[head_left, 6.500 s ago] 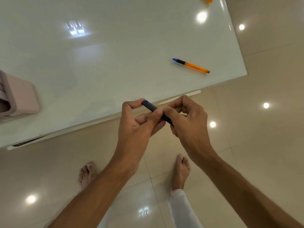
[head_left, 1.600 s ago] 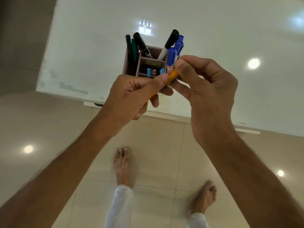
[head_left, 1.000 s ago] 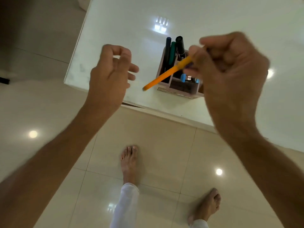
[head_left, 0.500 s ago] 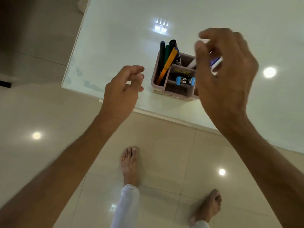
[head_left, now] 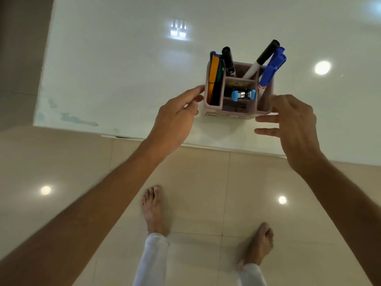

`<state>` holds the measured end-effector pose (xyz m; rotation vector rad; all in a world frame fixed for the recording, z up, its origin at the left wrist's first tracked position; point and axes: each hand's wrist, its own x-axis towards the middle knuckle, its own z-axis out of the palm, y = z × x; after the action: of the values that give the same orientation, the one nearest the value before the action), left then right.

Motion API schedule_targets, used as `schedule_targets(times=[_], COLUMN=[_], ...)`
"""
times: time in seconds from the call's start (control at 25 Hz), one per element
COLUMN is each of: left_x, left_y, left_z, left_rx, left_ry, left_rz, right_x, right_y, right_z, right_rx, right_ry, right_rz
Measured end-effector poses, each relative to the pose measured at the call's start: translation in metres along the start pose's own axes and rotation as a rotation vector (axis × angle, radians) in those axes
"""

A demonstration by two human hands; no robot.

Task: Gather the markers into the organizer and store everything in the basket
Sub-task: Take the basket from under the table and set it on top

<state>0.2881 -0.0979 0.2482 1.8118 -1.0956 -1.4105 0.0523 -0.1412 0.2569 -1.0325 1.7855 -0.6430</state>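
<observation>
Head view: the pink organizer (head_left: 237, 109) is seen standing on a glossy white desk (head_left: 123, 69), near its front edge. Markers are held upright in it: an orange pen (head_left: 212, 79) at left, a black marker (head_left: 228, 60), blue markers (head_left: 272, 69) at right. The left hand (head_left: 177, 116) is spread wide, fingertips at the organizer's left wall; the right hand (head_left: 292, 120) is spread wide beside its right corner; nothing is gripped. Beige floor tiles (head_left: 195, 193) with ceiling-light reflections are seen below.
</observation>
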Motion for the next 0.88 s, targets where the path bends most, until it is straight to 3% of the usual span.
schedule_targets(times=[0.08,0.16,0.28,0.4,0.64,0.76,0.8,0.84,0.88], left_x=[0.005,0.01,0.013,-0.005,-0.059,-0.091,-0.101,-0.112,-0.122], left_y=[0.009,0.015,0.013,-0.012,-0.088,-0.125,-0.136,-0.146,-0.156], left_z=[0.025,0.045,0.05,0.032,-0.019,-0.036,-0.039,-0.042,-0.045], left_rx=[0.07,0.096,0.121,0.213,0.206,0.217,0.213,0.21,0.201], left_ry=[-0.108,-0.113,-0.078,-0.165,-0.133,-0.078,-0.062,-0.037,0.002], left_rz=[0.01,0.01,0.047,0.056,-0.11,-0.181,-0.2,-0.21,-0.213], right_x=[0.004,0.011,0.025,0.029,0.03,0.021,0.008,-0.007,-0.045], right_y=[0.011,0.017,0.032,0.054,0.094,0.11,0.129,0.144,0.195], right_z=[-0.03,-0.06,-0.107,-0.152,-0.174,-0.157,-0.141,-0.125,-0.099], right_rx=[-0.182,-0.251,-0.22,-0.178,-0.013,0.046,-0.042,-0.071,-0.277], right_ry=[0.077,0.167,0.281,0.266,0.271,0.34,0.372,0.188,-0.043], right_rz=[-0.087,-0.114,-0.062,-0.012,0.03,0.248,0.395,0.464,0.459])
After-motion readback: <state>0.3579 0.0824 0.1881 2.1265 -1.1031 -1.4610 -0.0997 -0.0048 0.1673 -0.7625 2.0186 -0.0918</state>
